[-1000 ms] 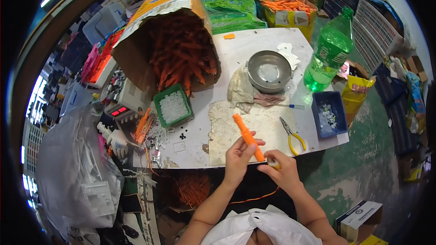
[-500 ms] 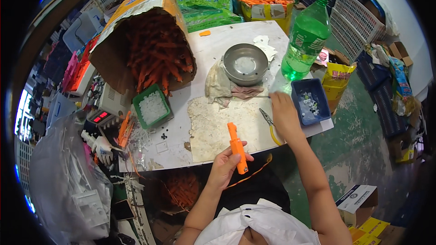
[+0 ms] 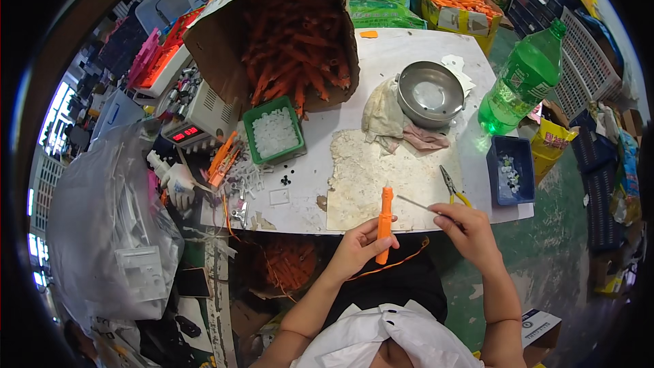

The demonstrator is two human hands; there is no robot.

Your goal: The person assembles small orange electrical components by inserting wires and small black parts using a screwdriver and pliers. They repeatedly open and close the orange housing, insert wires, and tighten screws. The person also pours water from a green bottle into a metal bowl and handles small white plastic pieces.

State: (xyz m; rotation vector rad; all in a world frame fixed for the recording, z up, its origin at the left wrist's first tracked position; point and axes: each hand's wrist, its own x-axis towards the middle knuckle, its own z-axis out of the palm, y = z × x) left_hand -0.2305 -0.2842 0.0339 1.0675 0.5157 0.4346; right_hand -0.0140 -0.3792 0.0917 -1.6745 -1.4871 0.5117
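My left hand (image 3: 357,247) is closed around a slim orange plastic casing (image 3: 385,218), held upright over the table's near edge. A small pale tip shows at the casing's top. Between the fingers of my right hand (image 3: 471,230) is a thin metal rod (image 3: 415,204), its far end pointing left and close to the casing's upper part. A worn, stained sheet (image 3: 364,174) lies beyond both hands. Pliers with yellow handles (image 3: 451,184) rest on it, just past my right hand. An orange-and-dark wire (image 3: 398,262) runs below my hands.
A large carton (image 3: 211,44) of orange parts stands at the back left, near a green tray (image 3: 300,143) of whitish pieces. A metal bowl (image 3: 430,120), cloth (image 3: 381,112), green bottle (image 3: 521,78) and blue tray (image 3: 514,197) occupy the right side.
My right hand has come back from beside the bowl toward the casing, and the rod is now plainly seen in it. The casing is more upright. The view has shifted.
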